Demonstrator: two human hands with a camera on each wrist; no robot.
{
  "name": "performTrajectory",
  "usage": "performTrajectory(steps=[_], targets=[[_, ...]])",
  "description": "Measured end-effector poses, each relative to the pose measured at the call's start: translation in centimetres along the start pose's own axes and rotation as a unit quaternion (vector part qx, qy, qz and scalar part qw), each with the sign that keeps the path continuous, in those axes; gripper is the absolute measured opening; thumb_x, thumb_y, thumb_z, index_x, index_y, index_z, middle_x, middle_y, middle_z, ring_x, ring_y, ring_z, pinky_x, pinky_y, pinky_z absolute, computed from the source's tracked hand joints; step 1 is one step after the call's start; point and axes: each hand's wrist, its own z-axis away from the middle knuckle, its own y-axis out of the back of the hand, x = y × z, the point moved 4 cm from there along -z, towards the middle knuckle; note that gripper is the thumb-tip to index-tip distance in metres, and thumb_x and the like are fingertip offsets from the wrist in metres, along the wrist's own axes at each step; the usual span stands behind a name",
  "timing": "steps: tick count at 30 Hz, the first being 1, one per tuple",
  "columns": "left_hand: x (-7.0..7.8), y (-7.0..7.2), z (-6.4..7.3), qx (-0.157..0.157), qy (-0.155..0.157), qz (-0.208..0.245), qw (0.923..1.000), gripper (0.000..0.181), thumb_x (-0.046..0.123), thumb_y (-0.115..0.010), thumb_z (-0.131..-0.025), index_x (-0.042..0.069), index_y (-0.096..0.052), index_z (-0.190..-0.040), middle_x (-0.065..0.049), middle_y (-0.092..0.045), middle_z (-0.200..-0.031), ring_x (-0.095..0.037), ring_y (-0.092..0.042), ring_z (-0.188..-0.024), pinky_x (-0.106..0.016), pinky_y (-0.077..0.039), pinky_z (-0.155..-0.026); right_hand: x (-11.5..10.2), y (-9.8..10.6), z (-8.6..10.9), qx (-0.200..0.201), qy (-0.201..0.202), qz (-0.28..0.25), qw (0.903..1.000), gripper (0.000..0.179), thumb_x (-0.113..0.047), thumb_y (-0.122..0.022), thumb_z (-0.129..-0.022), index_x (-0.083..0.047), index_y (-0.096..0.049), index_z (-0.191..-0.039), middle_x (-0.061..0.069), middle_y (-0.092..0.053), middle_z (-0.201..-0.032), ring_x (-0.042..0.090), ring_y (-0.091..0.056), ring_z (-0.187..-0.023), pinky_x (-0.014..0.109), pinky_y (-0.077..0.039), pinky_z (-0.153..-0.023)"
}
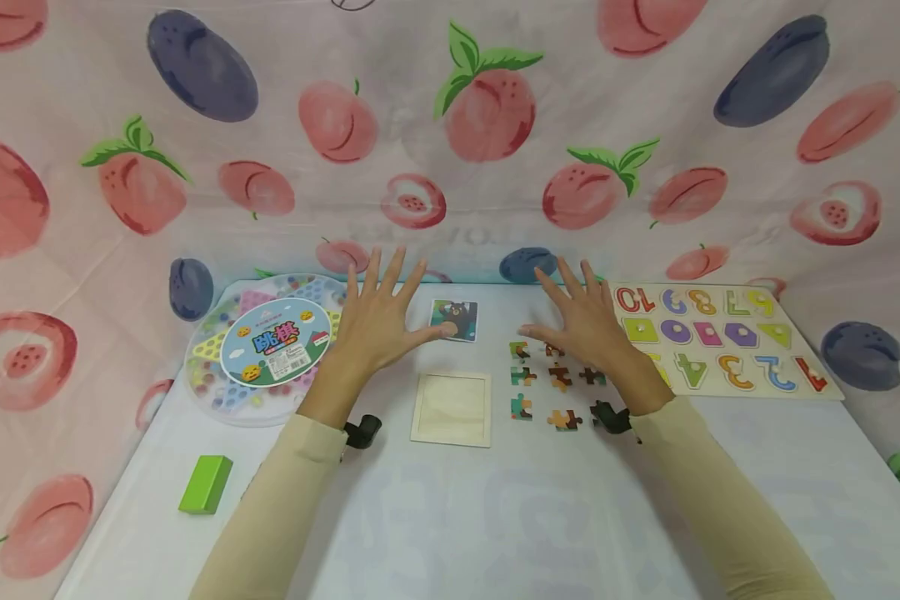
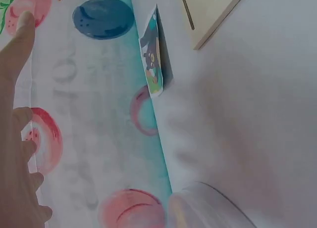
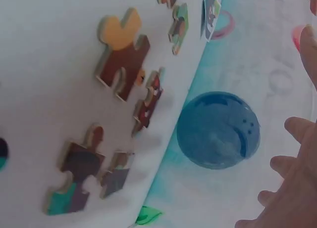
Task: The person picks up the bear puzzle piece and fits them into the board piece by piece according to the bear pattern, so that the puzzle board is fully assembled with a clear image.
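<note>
Both hands are held up over the table with fingers spread, holding nothing. In the head view my left hand (image 1: 378, 321) is between the round board-game box (image 1: 276, 342) and a small bear picture card (image 1: 465, 321), its thumb overlapping the card. My right hand (image 1: 588, 321) hangs over loose wooden jigsaw pieces (image 1: 559, 377), partly hiding some. A square wooden puzzle frame (image 1: 452, 408) lies between the forearms. The left wrist view shows the upright-looking card (image 2: 152, 60) and a frame corner (image 2: 210, 20). The right wrist view shows several puzzle pieces (image 3: 124, 60) lying apart.
A number-and-shape board (image 1: 720, 337) lies at the back right, beyond the right wrist. On the front left is a green block (image 1: 206, 484). A fruit-patterned curtain (image 1: 487, 200) rises along the table's back edge.
</note>
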Motion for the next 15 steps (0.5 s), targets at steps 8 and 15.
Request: performTrajectory(steps=[8, 15], targets=[[0.5, -1.1, 3.0, -0.050, -0.014, 0.066, 0.9965, 0.108, 0.082, -0.061, -0.080, 0.031, -0.018, -0.164, -0.009, -0.011, -0.175, -0.037, -0.007, -0.162, -0.067, -0.011, -0.129, -0.9, -2.5, 0.3, -0.068, 0.028, -0.028, 0.9969, 0.090, -0.055, -0.072, -0.089, -0.019, -0.031, -0.162, 0.020, -0.027, -0.169, 0.051, -0.016, -0.156, 0.079, -0.014, -0.121], [0.9, -1.8, 5.7, -0.099, -0.038, 0.165, 0.9806, 0.113, 0.070, -0.075, -0.077, 0.032, -0.015, -0.165, -0.005, -0.007, -0.175, -0.037, -0.015, -0.160, -0.066, -0.029, -0.124, -0.8, -3.3, -0.4, -0.101, 0.067, -0.089, 0.9886, 0.081, -0.042, -0.076, -0.090, -0.017, -0.039, -0.158, 0.020, -0.039, -0.162, 0.046, -0.030, -0.150, 0.072, -0.025, -0.121]])
